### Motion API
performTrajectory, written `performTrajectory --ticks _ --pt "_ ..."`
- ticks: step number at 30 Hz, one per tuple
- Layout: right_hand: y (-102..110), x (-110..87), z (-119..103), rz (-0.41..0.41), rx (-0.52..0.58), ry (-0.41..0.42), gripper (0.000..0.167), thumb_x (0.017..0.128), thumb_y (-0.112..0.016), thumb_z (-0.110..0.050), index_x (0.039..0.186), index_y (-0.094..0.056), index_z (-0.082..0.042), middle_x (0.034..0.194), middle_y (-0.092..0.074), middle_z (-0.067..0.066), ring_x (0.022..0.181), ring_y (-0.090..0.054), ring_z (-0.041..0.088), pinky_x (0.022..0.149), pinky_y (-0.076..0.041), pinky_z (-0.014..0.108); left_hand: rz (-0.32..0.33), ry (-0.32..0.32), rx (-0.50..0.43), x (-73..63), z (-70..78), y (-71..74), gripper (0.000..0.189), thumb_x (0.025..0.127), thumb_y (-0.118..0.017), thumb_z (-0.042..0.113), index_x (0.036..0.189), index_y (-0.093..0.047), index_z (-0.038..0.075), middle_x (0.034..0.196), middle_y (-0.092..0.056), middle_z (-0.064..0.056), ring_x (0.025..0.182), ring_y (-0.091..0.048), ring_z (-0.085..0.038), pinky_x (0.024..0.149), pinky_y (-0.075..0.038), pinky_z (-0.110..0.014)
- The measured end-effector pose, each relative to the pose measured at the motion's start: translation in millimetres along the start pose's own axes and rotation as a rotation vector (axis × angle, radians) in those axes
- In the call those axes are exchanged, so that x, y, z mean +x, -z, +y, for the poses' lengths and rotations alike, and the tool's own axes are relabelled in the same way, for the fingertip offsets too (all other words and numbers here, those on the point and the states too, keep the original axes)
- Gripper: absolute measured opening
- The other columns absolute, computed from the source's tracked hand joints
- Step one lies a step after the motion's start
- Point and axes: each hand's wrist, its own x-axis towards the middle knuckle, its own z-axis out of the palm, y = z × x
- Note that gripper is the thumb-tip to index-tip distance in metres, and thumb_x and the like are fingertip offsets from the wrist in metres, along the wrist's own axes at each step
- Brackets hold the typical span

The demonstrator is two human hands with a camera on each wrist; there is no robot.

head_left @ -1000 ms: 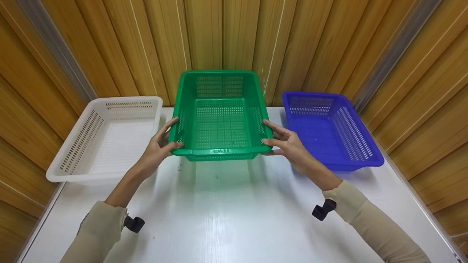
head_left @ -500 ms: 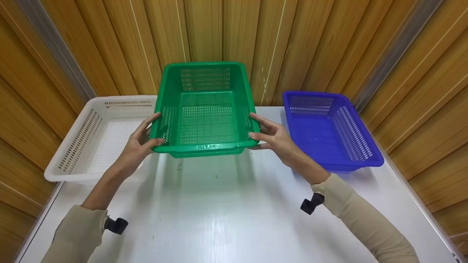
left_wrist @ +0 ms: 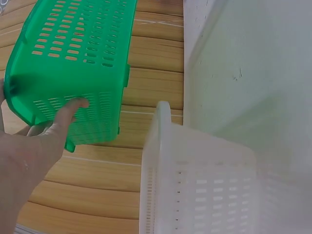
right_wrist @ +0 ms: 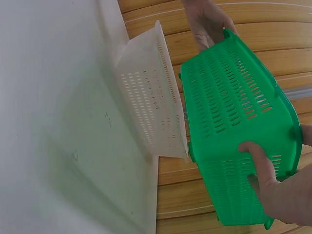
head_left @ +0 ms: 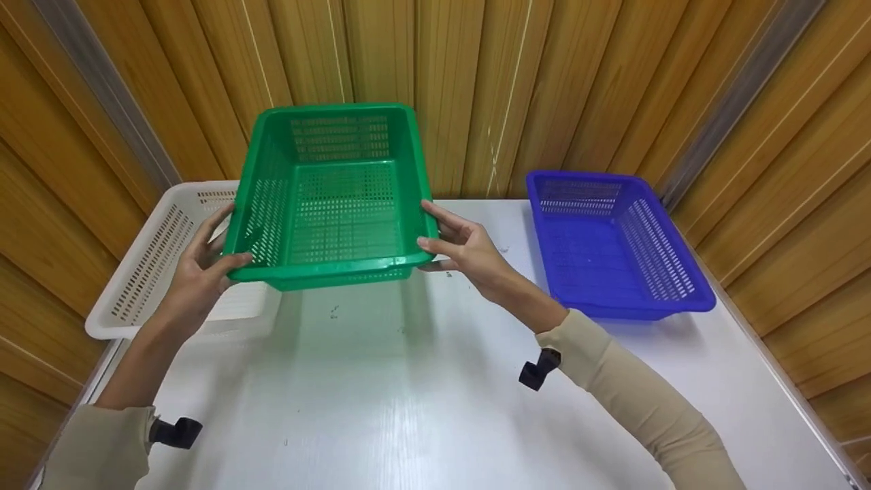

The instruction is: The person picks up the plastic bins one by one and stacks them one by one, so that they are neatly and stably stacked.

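A green perforated plastic basket (head_left: 346, 211) is held up off the table, slightly tilted, partly over the right side of a white basket (head_left: 151, 265). My left hand (head_left: 190, 275) grips its left side near the front corner, thumb over the rim. At the right side, my right hand (head_left: 469, 253) pinches the rim the same way, fingers spread along the wall. In the left wrist view, a finger presses the green basket's wall (left_wrist: 73, 73), above the white basket (left_wrist: 209, 170). The right wrist view shows both hands on the green basket (right_wrist: 234, 107), apart from the white one.
A blue-purple basket (head_left: 592, 262) sits on the right of the white table (head_left: 381, 388). Wood-patterned panels (head_left: 449, 82) wall the back and both sides, close behind the baskets. Black cameras (head_left: 175, 433) are strapped at both wrists.
Both hands have carried the green basket leftward and a little upward, from the middle to partly over the white basket. The white and blue-purple baskets stay essentially where they were.
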Motion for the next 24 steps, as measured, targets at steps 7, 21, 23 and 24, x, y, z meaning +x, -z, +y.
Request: performTrajectory --ticks 7,21,23,24 --pt "-24 13.2 4 -0.055 0.031 0.025 0.071 0.097 -0.066 -0.007 0.16 -0.036 -0.018 0.162 -0.041 0.016 0.141 -0.051 0.038 0.096 -0.058 0.046 0.04 -0.038 -0.039 -16.0 6.1 23.8 0.08 0.101 -0.057 -0.002 0.164 -0.018 0.028 0.168 -0.02 -0.017 0.118 -0.067 -0.008 0.091 -0.059 -0.024" --pt "-79 32.2 15 -0.102 0.057 0.063 0.071 0.096 -0.066 -0.004 0.159 -0.037 -0.015 0.159 -0.043 0.021 0.137 -0.054 0.041 0.092 -0.06 0.044 0.098 -0.127 -0.299 -44.7 10.7 69.8 0.069 0.099 -0.045 -0.016 0.158 -0.034 0.019 0.141 -0.057 0.0 0.112 -0.071 -0.016 0.088 -0.061 -0.029" --pt "-86 34.9 16 -0.1 0.074 0.068 0.071 0.096 -0.066 -0.003 0.159 -0.037 -0.015 0.158 -0.044 0.021 0.136 -0.055 0.042 0.091 -0.06 0.044 0.127 -0.144 -0.333 -45.5 11.4 74.5 0.067 0.099 -0.046 -0.017 0.156 -0.037 0.017 0.138 -0.059 -0.003 0.109 -0.072 -0.017 0.086 -0.061 -0.03" --pt "-90 36.2 16 -0.101 0.079 0.072 0.071 0.096 -0.066 -0.003 0.159 -0.037 -0.014 0.157 -0.045 0.021 0.136 -0.056 0.041 0.091 -0.06 0.043 0.143 -0.149 -0.348 -45.8 11.4 77.4 0.066 0.099 -0.046 -0.017 0.155 -0.039 0.016 0.138 -0.06 -0.004 0.109 -0.072 -0.018 0.086 -0.061 -0.03"
